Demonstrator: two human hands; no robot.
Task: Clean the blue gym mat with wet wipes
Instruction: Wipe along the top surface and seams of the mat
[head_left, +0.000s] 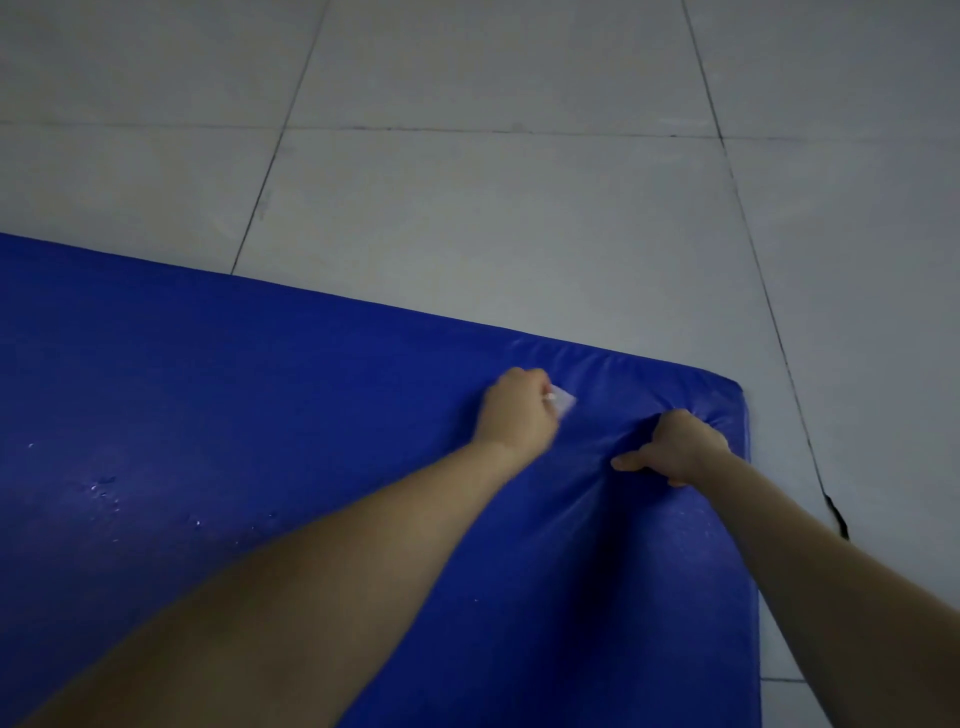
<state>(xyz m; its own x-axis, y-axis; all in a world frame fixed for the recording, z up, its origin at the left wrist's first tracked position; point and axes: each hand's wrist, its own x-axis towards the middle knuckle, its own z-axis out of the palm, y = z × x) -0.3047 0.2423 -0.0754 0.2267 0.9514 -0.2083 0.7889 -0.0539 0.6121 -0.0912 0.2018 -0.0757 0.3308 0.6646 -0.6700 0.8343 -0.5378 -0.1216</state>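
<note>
Our fingers (537, 387) on the left hand (519, 410) are curled tight round a small white wipe (565, 401). Only a corner of it pokes out, and it is pressed onto the blue mat (260, 389) close to the far edge, a little in from the far right corner. Our right hand (675, 447) is closed on the mat's cover just beside that corner, pinching up a fold, with creases running back toward us. The mat itself lies flat on the grey tiled floor (519, 208).

To wipe this corner well, we judge that the right hand should pull the cover smooth, not gather it, since folds can hide dirt from the wipe. We would also open the wipe out under flatter fingers so more of it meets the cover, then stroke outward to the far edge in overlapping passes. Droplets (104, 488) glint nearer the left edge, so that patch looks wet already.
</note>
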